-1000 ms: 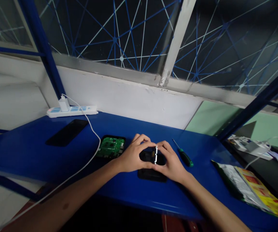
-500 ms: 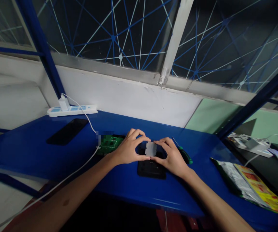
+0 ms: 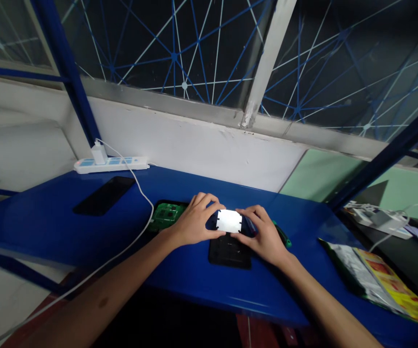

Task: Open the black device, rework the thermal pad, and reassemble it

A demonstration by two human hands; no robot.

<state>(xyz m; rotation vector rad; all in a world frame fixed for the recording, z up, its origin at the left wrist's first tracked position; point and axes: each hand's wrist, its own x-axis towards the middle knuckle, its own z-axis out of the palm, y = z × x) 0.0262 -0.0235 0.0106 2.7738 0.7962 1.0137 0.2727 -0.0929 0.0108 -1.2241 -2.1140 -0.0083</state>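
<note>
We record a blue table [image 3: 180, 280]. Over it, we find the left hand [image 3: 193, 223] and the right hand [image 3: 266, 240] near a black casing [image 3: 230, 255], fingers [image 3: 213, 235] pinching opposite ends of a bright, notched plate [image 3: 229, 221] at that casing's far end.

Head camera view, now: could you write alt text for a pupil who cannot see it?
A person's left hand and right hand hold a small, bright white plate between them, above a flat black part on a blue table. A green circuit board lies to the left.
</note>
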